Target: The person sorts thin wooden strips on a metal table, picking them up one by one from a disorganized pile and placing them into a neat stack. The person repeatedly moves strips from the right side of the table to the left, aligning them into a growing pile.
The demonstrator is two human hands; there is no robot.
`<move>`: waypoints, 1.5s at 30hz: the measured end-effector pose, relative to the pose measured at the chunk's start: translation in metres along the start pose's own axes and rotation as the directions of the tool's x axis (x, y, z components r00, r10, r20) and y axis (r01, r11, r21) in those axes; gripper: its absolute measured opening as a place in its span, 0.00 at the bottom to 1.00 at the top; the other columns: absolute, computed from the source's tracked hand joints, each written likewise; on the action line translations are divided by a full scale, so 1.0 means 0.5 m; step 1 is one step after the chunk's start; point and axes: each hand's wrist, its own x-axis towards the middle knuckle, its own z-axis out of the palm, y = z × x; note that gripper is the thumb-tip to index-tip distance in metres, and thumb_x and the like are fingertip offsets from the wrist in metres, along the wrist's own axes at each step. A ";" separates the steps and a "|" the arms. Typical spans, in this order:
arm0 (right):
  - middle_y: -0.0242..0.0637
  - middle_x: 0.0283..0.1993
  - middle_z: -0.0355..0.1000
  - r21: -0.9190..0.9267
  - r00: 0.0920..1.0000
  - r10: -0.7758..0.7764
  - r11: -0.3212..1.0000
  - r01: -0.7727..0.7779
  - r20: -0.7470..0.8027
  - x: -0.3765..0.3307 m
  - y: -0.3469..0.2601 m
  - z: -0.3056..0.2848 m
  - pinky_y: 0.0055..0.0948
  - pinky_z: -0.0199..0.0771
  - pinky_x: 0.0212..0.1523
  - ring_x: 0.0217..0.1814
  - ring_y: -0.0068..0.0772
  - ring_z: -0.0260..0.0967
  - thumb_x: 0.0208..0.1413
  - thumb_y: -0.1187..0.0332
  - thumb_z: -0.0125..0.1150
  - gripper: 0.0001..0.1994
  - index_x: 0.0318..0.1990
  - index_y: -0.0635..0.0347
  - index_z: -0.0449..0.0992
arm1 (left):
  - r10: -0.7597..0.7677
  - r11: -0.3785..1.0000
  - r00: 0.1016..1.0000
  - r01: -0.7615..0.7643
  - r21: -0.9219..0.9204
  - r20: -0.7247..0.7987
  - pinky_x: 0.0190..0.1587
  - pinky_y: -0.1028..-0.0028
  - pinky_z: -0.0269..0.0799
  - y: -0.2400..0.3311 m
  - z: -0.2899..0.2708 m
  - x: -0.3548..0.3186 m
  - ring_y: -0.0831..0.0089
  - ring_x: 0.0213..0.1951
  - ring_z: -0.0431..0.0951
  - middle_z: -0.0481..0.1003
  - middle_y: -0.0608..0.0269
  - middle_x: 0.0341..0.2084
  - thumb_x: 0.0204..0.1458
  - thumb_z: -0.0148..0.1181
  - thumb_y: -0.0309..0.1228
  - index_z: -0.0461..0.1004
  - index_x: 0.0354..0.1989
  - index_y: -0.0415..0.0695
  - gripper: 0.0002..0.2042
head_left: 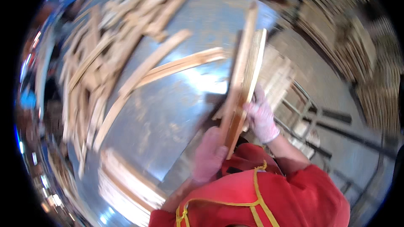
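Two long wooden strips [242, 65] lie side by side in front of me, at a steep tilt, their far ends over the edge of the metal table. My right hand [261, 120], in a pale pink work glove, closes round them from the right at about their lower third. My left hand [207, 155], gloved the same way and blurred by motion, grips their near end from the left. Its fingers are partly hidden behind the wood. Left of the strips, two loose strips [181, 65] cross on the table.
The shiny metal table [176, 113] bears a jumbled pile of wooden strips [97, 67] at the left and a neat stack [126, 189] at the near left. On the right are a metal rail frame [303, 101] and stacked slats [336, 46] on the floor.
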 end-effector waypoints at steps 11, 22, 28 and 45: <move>0.43 0.56 0.70 -0.475 0.739 0.495 0.839 -0.267 0.458 -0.221 0.350 0.472 0.34 0.83 0.48 0.48 0.36 0.75 0.60 0.72 0.67 0.42 0.79 0.57 0.50 | -0.136 0.799 0.733 0.479 0.363 -0.667 0.64 0.54 0.74 0.026 -0.232 -0.303 0.42 0.62 0.74 0.69 0.40 0.64 0.49 0.68 0.35 0.65 0.69 0.38 0.36; 0.62 0.74 0.65 -0.761 0.093 0.908 0.281 0.585 0.408 -0.407 0.712 0.681 0.36 0.63 0.75 0.75 0.52 0.66 0.62 0.51 0.67 0.50 0.81 0.68 0.44 | -0.132 0.340 0.341 0.897 0.281 -0.931 0.69 0.46 0.60 -0.157 -0.360 -0.845 0.47 0.66 0.67 0.71 0.50 0.58 0.43 0.70 0.36 0.69 0.66 0.41 0.37; 0.65 0.69 0.68 -0.910 0.021 0.960 0.256 0.327 0.278 -0.516 0.755 0.765 0.39 0.70 0.67 0.70 0.46 0.69 0.56 0.48 0.72 0.48 0.71 0.79 0.58 | -0.306 0.324 0.331 0.918 0.229 -0.893 0.72 0.45 0.57 -0.170 -0.401 -0.854 0.46 0.68 0.65 0.69 0.50 0.62 0.46 0.70 0.41 0.67 0.68 0.43 0.38; 0.56 0.57 0.73 -0.658 0.674 0.223 -0.153 0.738 0.704 0.187 0.566 0.966 0.45 0.74 0.64 0.62 0.57 0.72 0.53 0.48 0.67 0.42 0.72 0.61 0.64 | -0.273 0.214 0.297 0.946 0.244 -0.915 0.72 0.49 0.60 -0.224 -0.539 -0.704 0.44 0.69 0.65 0.68 0.49 0.66 0.52 0.65 0.39 0.70 0.66 0.44 0.31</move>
